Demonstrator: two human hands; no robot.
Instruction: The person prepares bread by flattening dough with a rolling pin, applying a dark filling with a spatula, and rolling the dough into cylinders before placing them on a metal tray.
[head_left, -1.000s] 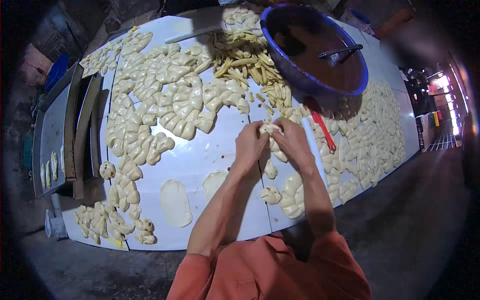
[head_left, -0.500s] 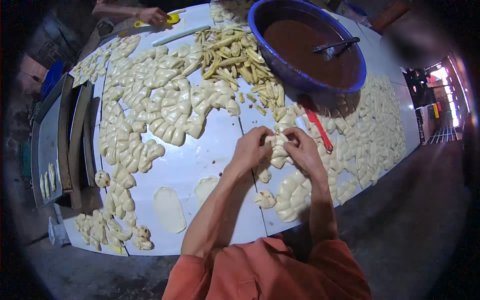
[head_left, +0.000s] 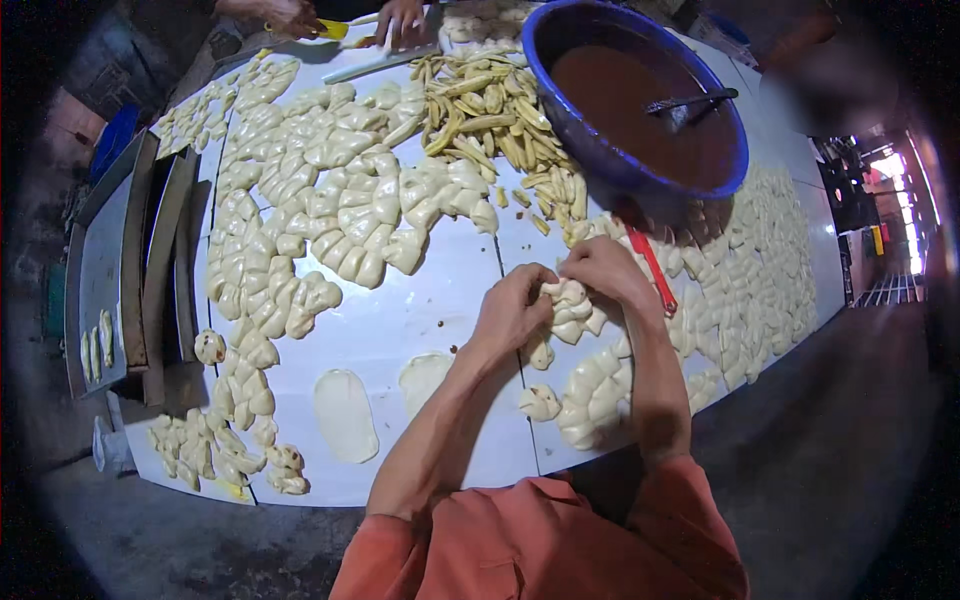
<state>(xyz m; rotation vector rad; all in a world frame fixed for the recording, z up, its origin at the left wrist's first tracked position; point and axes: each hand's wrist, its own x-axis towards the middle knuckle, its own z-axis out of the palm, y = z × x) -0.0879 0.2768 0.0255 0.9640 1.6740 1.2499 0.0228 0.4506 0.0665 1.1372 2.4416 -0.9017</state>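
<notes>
Right of the table's middle, my left hand [head_left: 518, 305] is closed, its thumb and fingers pinching the edge of a pale, shiny dough piece [head_left: 574, 312]. My right hand [head_left: 612, 270] curls over the far side of that dough, its fingertips pressed together there; its knuckles partly hide what they pinch. Just beyond lies a heap of peeled, sliced bananas [head_left: 490, 110]. Beside my right wrist rests a red-handled tool [head_left: 652, 265]. Two flat, rolled-out dough ovals, one a dough sheet [head_left: 346, 415], lie left of my left forearm.
A large blue basin [head_left: 560, 105] of brown liquid, with a dark-handled utensil [head_left: 690, 102] in it, stands at the far right. Dough pieces [head_left: 355, 215] cover much of the white table [head_left: 420, 310]. Metal trays [head_left: 100, 270] stand at the left. Across the table, another person's hands [head_left: 400, 20] work near a yellow tool.
My right hand has shifted to the far side of the dough, its back turned more upward. The other person's second hand has come into view. The whole view has shifted slightly.
</notes>
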